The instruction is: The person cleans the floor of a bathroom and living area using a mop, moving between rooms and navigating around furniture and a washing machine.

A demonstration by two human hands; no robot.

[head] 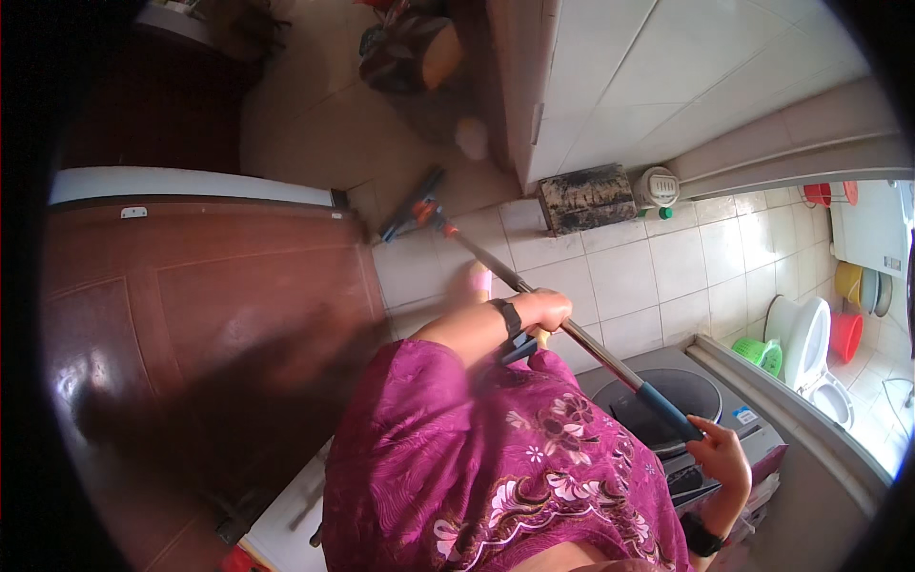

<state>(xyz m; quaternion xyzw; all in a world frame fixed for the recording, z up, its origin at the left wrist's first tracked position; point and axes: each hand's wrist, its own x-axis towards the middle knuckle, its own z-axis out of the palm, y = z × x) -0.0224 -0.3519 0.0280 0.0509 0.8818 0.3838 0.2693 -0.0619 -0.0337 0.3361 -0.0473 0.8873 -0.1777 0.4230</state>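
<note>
A long-handled floor squeegee or mop point(597, 347) slants across the view, with a metal pole and a blue end grip. Its narrow dark head point(413, 206), joined by an orange pivot, rests on the floor tiles by the doorway. Around the middle of the pole, my left hand point(549, 309) is closed, with a dark band on the wrist. My right hand point(720, 452) holds the top end of the blue grip, its index finger stretched along it. A foot in a pink shoe point(480, 279) shows past my left forearm.
A brown wooden door point(264, 264) stands at left. A worn dark box point(587, 199) and a white round container point(658, 187) sit along the tiled wall. On the right is a washing machine point(658, 400); beyond it are a toilet point(804, 336), a green basket point(759, 355) and a red bucket point(846, 337).
</note>
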